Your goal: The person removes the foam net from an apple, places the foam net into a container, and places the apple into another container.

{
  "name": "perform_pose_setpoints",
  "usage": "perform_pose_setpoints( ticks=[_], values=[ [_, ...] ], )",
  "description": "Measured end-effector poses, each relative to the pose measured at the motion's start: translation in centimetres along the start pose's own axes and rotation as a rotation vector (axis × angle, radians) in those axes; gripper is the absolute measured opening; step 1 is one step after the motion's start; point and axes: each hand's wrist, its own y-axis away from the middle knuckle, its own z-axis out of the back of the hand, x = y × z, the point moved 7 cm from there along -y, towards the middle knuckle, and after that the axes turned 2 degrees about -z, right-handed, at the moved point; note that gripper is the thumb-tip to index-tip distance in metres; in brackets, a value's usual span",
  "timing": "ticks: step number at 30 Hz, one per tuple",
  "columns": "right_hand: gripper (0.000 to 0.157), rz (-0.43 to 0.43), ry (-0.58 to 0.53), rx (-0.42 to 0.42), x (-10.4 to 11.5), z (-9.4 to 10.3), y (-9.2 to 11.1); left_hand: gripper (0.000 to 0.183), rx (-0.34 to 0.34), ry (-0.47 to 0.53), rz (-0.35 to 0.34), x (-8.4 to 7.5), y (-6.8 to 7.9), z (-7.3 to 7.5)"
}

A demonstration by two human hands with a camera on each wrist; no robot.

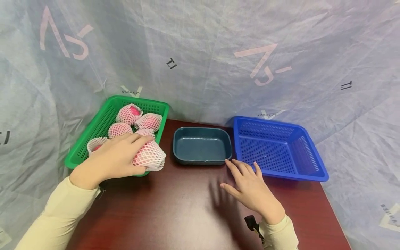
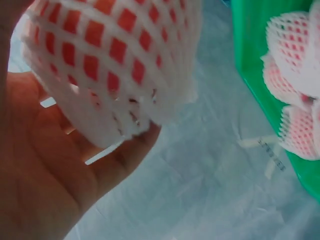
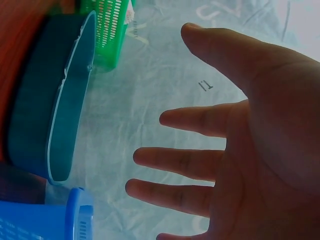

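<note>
My left hand (image 1: 120,154) grips a red fruit in a white foam net (image 1: 149,157), held over the near right corner of the green basket (image 1: 107,104). In the left wrist view the netted fruit (image 2: 115,55) fills the top, with fingers curled about it. Several more netted fruits (image 1: 129,114) lie in the basket, some partly hidden behind the hand. My right hand (image 1: 251,189) hovers above the table with fingers spread and nothing in it. Its fingertips come near the front right corner of a dark teal dish (image 1: 201,162), and the right wrist view shows its bare palm (image 3: 270,150).
Right of the teal dish stands a blue basket (image 1: 265,156) with perforated walls. All three containers stand along the back of a dark red-brown table (image 1: 181,211). A grey-white printed cloth (image 1: 200,62) hangs behind and at the sides.
</note>
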Motion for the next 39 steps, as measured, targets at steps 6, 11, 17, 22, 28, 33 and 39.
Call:
perform_pose_setpoints(
  ticks=[6,11,17,22,28,33,39],
  values=[
    [0.055,0.049,-0.003,-0.069,0.1,0.7,-0.1,0.078,0.030,0.065,0.053,-1.0,-0.6,-0.6],
    [0.031,0.151,-0.032,-0.210,0.6,1.9,-0.5,0.079,0.032,0.107,0.069,-1.7,-1.2,-1.1],
    [0.020,0.299,-0.104,-0.345,2.6,3.0,-1.3,0.082,0.009,0.157,0.045,-3.1,-2.6,-2.4],
    [0.017,0.404,-0.170,-0.409,5.3,3.6,-2.3,0.084,0.027,0.196,0.043,-4.4,-3.6,-4.0],
    [0.020,0.466,-0.233,-0.468,7.1,3.4,-3.0,0.084,0.008,0.221,0.017,-6.1,-4.6,-4.4],
    [0.026,0.450,-0.256,-0.487,6.9,2.9,-2.9,0.084,-0.013,0.266,-0.016,-7.0,-4.9,-4.8],
    [0.041,0.410,-0.256,-0.414,6.2,2.4,-3.1,0.088,-0.028,0.305,-0.072,-7.9,-5.2,-4.7]
  ],
)
